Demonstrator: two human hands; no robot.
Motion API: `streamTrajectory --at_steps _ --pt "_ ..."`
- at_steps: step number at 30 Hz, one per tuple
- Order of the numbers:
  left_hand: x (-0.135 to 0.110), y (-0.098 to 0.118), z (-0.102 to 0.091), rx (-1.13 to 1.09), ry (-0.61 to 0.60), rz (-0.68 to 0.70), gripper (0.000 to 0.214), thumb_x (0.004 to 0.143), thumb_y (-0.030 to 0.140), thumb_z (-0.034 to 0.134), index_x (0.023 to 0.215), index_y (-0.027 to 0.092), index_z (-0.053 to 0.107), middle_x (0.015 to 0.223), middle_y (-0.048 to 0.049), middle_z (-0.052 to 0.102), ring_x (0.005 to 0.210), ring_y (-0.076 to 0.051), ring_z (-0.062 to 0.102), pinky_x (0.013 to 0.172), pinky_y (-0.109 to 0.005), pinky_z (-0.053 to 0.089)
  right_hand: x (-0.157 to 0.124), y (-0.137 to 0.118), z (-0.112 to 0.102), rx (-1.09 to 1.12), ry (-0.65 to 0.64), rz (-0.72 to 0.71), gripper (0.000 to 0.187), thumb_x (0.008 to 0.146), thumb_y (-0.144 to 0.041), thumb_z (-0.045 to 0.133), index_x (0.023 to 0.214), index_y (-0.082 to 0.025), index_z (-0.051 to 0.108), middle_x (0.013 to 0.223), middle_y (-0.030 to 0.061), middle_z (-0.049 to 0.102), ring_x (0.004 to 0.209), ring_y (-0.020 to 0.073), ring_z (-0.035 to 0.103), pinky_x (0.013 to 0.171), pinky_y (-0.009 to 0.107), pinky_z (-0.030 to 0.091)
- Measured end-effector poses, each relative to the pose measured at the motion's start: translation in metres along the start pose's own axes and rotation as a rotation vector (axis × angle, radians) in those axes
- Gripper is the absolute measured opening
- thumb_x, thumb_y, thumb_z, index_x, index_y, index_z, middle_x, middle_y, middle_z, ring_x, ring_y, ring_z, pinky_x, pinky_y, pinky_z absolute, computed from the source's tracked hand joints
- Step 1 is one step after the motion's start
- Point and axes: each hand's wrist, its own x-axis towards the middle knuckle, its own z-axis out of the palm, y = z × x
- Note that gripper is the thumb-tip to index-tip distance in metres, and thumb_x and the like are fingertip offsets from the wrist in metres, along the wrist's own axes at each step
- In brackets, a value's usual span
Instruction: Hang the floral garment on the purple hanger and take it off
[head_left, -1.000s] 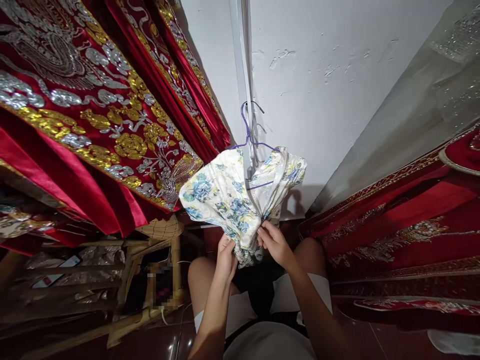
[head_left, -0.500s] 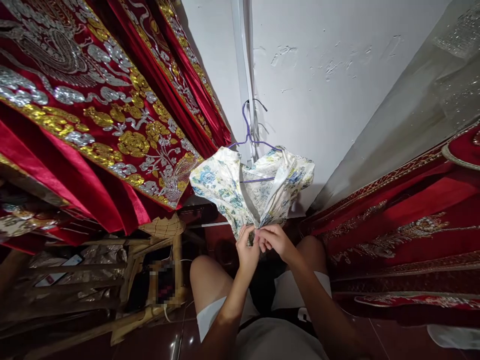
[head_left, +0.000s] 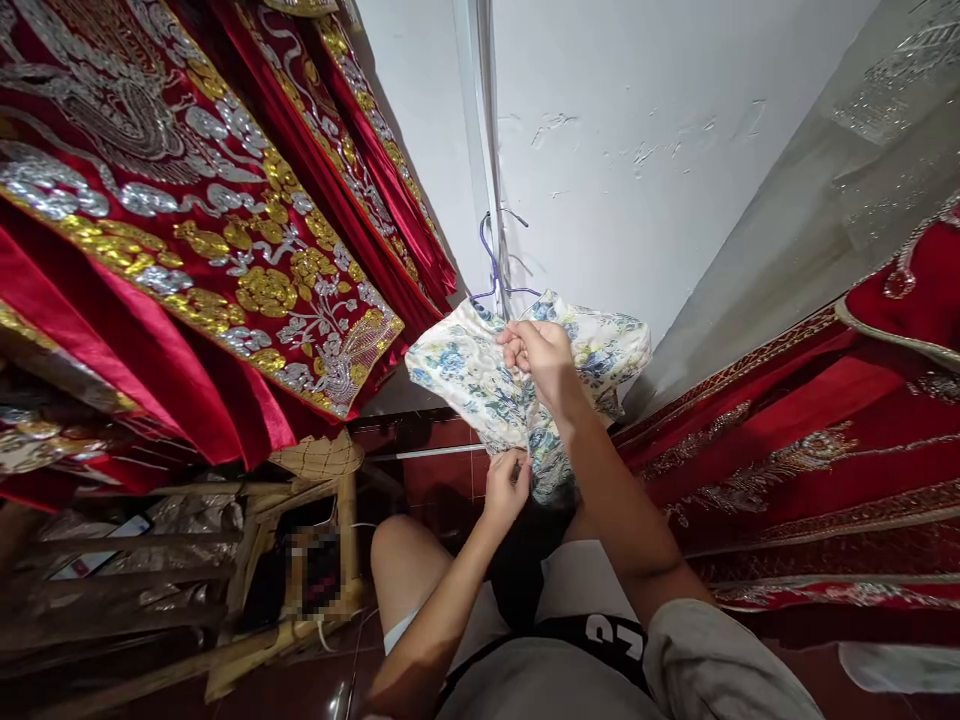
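Note:
A white floral dress (head_left: 457, 375) with blue and green flowers hangs on a purple wire hanger (head_left: 484, 240) in front of me. Low on its middle seam, my left hand (head_left: 507, 490) pinches the fabric. Higher up, near the neckline, my right hand (head_left: 541, 358) is closed in a pinch on what seems to be the zipper; its fingers hide the pull. Below it the two edges of the dress meet along the seam. Bunched fabric of the dress hangs down between my knees.
Red garments with gold and silver sequins (head_left: 270, 290) hang at the left, more beaded red cloth (head_left: 780, 450) at the right. A white wall (head_left: 600, 180) with a pipe stands behind. A bamboo chair (head_left: 345, 520) is at my lower left, and a phone (head_left: 101, 548) lies on slats.
My right hand has risen from beside the left hand to the neckline, and the dress's open V front has closed. My left hand stays low on the seam.

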Motion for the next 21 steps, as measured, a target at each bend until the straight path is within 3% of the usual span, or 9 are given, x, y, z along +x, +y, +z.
streamTrajectory --at_steps 2,4,5,7,8,13,16,19,21 --pt "0.017 0.009 -0.016 -0.021 -0.133 0.038 0.021 0.091 0.025 0.064 0.071 0.022 0.070 0.069 -0.0053 0.068 0.063 -0.022 0.063 0.065 -0.033 0.049 -0.009 -0.002 -0.001 -0.004 -0.006 -0.016 0.031 0.093 -0.039 0.059 0.072 -0.017 0.063 0.053 -0.0028 0.052 0.046 0.0079 0.047 0.046 0.021 0.031" --pt "0.042 0.026 -0.039 -0.040 -0.158 0.063 0.016 0.092 0.027 0.066 0.080 0.022 0.074 0.076 -0.0052 0.072 0.065 -0.021 0.066 0.068 -0.034 0.052 -0.019 -0.005 -0.005 -0.016 -0.020 -0.008 0.029 0.092 -0.038 0.059 0.071 -0.018 0.062 0.051 -0.0034 0.051 0.045 0.0079 0.044 0.046 0.021 0.031" --pt "0.057 0.037 -0.051 -0.043 -0.115 0.071 0.014 0.094 0.029 0.064 0.094 0.022 0.076 0.086 -0.0060 0.075 0.074 -0.021 0.068 0.076 -0.035 0.054 -0.024 -0.007 -0.007 -0.025 -0.029 -0.005 0.028 0.091 -0.037 0.059 0.070 -0.019 0.062 0.049 -0.0036 0.051 0.044 0.0079 0.042 0.046 0.022 0.031" --pt "0.088 0.063 -0.071 -0.049 0.037 0.100 0.037 0.100 0.033 0.060 0.135 0.024 0.062 0.099 -0.0055 0.074 0.084 -0.020 0.068 0.085 -0.036 0.054 -0.029 -0.011 -0.008 -0.047 -0.046 -0.009 0.027 0.090 -0.034 0.058 0.068 -0.019 0.062 0.047 -0.0038 0.051 0.043 0.0081 0.040 0.047 0.022 0.032" --pt "0.104 0.077 -0.078 -0.021 0.109 0.169 0.042 0.100 0.034 0.060 0.141 0.023 0.057 0.103 -0.0061 0.073 0.089 -0.020 0.068 0.087 -0.036 0.053 -0.029 -0.012 -0.008 -0.060 -0.051 -0.016 0.027 0.090 -0.033 0.057 0.067 -0.020 0.062 0.047 -0.0040 0.051 0.043 0.0083 0.040 0.048 0.022 0.032" --pt "0.153 0.127 -0.083 0.204 0.130 0.479 0.025 0.105 0.034 0.052 0.097 0.017 0.068 0.092 -0.0037 0.067 0.081 -0.014 0.062 0.079 -0.027 0.049 -0.020 0.004 -0.010 -0.129 -0.033 -0.047 0.028 0.091 -0.030 0.054 0.066 -0.020 0.060 0.046 -0.0044 0.050 0.045 0.0098 0.042 0.052 0.024 0.035" --pt "0.164 0.119 -0.096 0.195 0.294 0.479 0.029 0.106 0.038 0.052 0.093 0.016 0.064 0.090 -0.0026 0.064 0.086 -0.015 0.060 0.083 -0.028 0.048 -0.018 0.031 -0.020 -0.218 0.001 -0.001 0.027 0.089 -0.024 0.052 0.063 -0.019 0.059 0.045 -0.0041 0.049 0.046 0.0101 0.042 0.053 0.025 0.035" --pt "0.172 0.079 -0.136 -0.031 0.559 0.341 0.029 0.105 0.042 0.054 0.098 0.015 0.059 0.094 -0.0016 0.061 0.091 -0.013 0.057 0.088 -0.028 0.046 -0.031 0.056 -0.030 -0.254 -0.035 0.068 0.027 0.085 -0.022 0.051 0.058 -0.020 0.057 0.044 -0.0038 0.048 0.046 0.0105 0.042 0.053 0.026 0.034" --pt "0.173 0.043 -0.165 -0.196 0.581 0.231 0.028 0.109 0.040 0.045 0.096 0.018 0.053 0.086 0.0015 0.057 0.080 -0.010 0.052 0.082 -0.025 0.046 -0.045 0.068 -0.032 -0.217 -0.070 0.101 0.026 0.083 -0.024 0.050 0.057 -0.021 0.057 0.043 -0.0040 0.048 0.044 0.0110 0.041 0.052 0.026 0.033"
